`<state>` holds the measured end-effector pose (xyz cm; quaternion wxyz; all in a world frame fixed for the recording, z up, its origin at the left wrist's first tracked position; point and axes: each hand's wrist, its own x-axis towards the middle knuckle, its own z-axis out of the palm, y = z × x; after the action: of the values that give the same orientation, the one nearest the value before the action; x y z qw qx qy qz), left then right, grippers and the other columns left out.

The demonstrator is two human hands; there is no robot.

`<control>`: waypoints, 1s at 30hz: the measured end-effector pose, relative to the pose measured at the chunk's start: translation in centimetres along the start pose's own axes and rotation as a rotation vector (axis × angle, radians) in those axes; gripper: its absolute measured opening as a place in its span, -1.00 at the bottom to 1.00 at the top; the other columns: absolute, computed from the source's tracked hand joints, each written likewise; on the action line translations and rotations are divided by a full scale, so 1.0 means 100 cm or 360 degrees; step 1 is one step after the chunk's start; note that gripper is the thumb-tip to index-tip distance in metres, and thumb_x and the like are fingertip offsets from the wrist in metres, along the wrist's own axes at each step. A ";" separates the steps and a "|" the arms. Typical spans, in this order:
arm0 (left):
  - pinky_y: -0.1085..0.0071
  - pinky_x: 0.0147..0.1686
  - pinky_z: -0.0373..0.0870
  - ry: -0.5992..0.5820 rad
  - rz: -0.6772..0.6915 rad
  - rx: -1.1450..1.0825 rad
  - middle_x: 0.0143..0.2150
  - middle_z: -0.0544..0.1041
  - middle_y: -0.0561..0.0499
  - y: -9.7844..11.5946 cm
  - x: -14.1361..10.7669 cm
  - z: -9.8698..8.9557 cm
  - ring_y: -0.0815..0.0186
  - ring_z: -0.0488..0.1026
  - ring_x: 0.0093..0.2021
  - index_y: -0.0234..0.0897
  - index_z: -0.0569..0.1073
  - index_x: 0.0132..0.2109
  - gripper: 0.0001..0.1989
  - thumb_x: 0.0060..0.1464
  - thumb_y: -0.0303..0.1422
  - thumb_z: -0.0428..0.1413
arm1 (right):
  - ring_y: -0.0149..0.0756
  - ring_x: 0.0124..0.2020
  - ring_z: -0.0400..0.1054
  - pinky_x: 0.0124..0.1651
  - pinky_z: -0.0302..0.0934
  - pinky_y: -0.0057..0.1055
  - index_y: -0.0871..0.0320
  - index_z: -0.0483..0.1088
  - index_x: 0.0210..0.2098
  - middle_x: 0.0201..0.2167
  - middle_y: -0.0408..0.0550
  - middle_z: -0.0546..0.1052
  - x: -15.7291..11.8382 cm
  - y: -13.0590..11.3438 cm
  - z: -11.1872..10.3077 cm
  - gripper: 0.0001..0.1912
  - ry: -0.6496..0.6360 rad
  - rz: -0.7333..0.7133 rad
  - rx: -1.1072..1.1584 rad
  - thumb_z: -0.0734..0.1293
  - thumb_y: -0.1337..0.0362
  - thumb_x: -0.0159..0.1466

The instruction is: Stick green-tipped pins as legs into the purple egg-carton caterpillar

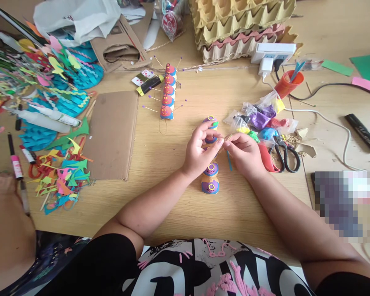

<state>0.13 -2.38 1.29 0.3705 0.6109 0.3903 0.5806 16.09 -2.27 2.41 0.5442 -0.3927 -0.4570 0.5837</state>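
My left hand [200,146] and my right hand [245,152] meet fingertip to fingertip above a row of craft cups. Both are closed in a pinch on thin tan sticks [228,137], partly hidden by the fingers. Beneath and beside my left hand runs the row of egg-carton cups [210,186], purple and blue with yellow rings; its middle is covered by the hand. A bit of green [215,123] shows at a left fingertip; I cannot tell whether it sticks to it. Farther back stands a second egg-carton row [167,98], red and blue, with purple-tipped sticks poking out.
Bagged coloured clay [262,117], black-handled scissors [285,154] and an orange cup [288,83] lie right. Egg trays [234,31] are stacked behind a power strip [273,51]. Cardboard [112,135], paper scraps [66,181] and glue bottles [43,119] lie left, near another person's arm [9,222].
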 end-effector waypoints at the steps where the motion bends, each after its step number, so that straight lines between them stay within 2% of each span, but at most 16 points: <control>1: 0.23 0.05 0.50 -0.0006 0.0013 -0.0005 -0.05 0.67 -0.05 0.000 0.000 0.000 0.23 0.63 0.00 -0.09 0.33 0.32 -0.48 0.35 -0.07 0.23 | -0.37 -0.38 0.43 -0.25 0.40 -0.38 0.05 0.54 -0.37 -0.42 -0.17 0.59 -0.001 0.000 0.000 -0.61 -0.0031 -0.0006 -0.0044 0.68 -0.04 0.09; 8: 0.20 0.06 0.55 -0.0046 0.0000 -0.0035 -0.12 0.68 -0.01 0.000 -0.001 -0.001 0.24 0.65 -0.06 -0.07 0.31 0.32 -0.48 0.35 -0.08 0.24 | -0.35 -0.37 0.44 -0.26 0.37 -0.37 0.08 0.56 -0.39 -0.42 -0.13 0.60 -0.004 -0.007 0.002 -0.68 -0.0151 -0.0123 -0.0355 0.66 0.04 0.14; 14: 0.28 -0.06 0.59 -0.0039 -0.0118 -0.0212 -0.16 0.67 0.04 -0.005 -0.001 -0.001 0.29 0.67 -0.13 -0.03 0.29 0.33 -0.42 0.31 -0.06 0.28 | -0.35 -0.32 0.48 -0.19 0.41 -0.39 0.04 0.62 -0.29 -0.35 -0.15 0.64 -0.004 -0.004 0.002 -0.68 -0.0175 -0.0045 -0.0192 0.69 0.06 0.10; 19: 0.26 0.03 0.60 -0.0010 -0.0190 -0.0255 -0.10 0.68 0.02 -0.010 0.000 -0.001 0.28 0.67 -0.05 -0.02 0.30 0.32 -0.39 0.27 -0.01 0.31 | -0.31 -0.31 0.49 -0.20 0.41 -0.36 0.05 0.65 -0.31 -0.36 -0.11 0.66 -0.003 -0.006 0.003 -0.68 -0.0246 -0.0054 -0.0314 0.64 -0.04 0.16; 26: 0.34 -0.06 0.57 0.0042 -0.0177 -0.0252 -0.15 0.68 0.05 -0.008 0.002 0.000 0.33 0.65 -0.14 -0.05 0.33 0.28 -0.41 0.26 -0.01 0.32 | -0.30 -0.31 0.50 -0.20 0.41 -0.37 0.07 0.68 -0.31 -0.33 -0.07 0.69 -0.003 -0.008 0.002 -0.64 -0.0142 -0.0084 -0.0396 0.60 -0.09 0.20; 30: 0.37 -0.05 0.55 0.0086 -0.0183 -0.0293 -0.15 0.68 0.07 -0.005 0.003 0.001 0.34 0.64 -0.12 -0.04 0.35 0.26 -0.42 0.22 -0.05 0.37 | -0.28 -0.29 0.53 -0.17 0.42 -0.35 0.11 0.68 -0.29 -0.31 -0.04 0.70 -0.003 -0.009 0.001 -0.59 -0.0136 -0.0055 -0.0428 0.60 -0.13 0.19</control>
<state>0.23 -1.94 0.99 0.4470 0.5350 0.3796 0.6082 16.23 -2.61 3.30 0.4767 -0.4290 -0.5606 0.5240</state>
